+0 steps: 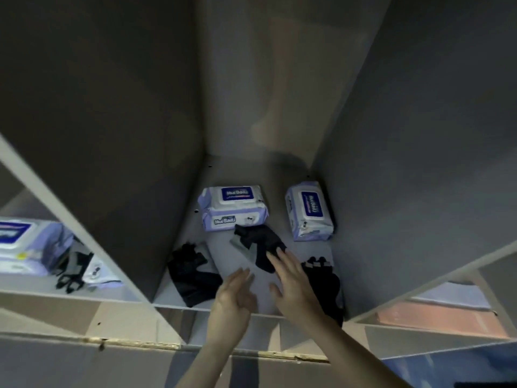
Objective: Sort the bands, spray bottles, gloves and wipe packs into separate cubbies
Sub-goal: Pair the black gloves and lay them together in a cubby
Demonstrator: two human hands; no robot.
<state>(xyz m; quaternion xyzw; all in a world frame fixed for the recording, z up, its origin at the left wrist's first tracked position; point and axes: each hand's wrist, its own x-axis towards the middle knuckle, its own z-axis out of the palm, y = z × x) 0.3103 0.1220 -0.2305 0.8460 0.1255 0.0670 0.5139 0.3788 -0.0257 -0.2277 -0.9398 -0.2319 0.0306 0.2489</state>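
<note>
- You are facing a cubby (265, 169) mixing two wipe packs (233, 207) with black gloves (258, 247).
- Your hands, left hand (233, 296) and right hand (291, 284), are hovering with fingers spread, gripping nothing.
- In this dim blur, you are probably risking snagging two gloves together.

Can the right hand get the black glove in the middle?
Probably yes. The right hand is open inside the cubby, its fingers already at the middle glove's near edge. Nothing lies between them, and the wipe packs sit farther back.
</note>
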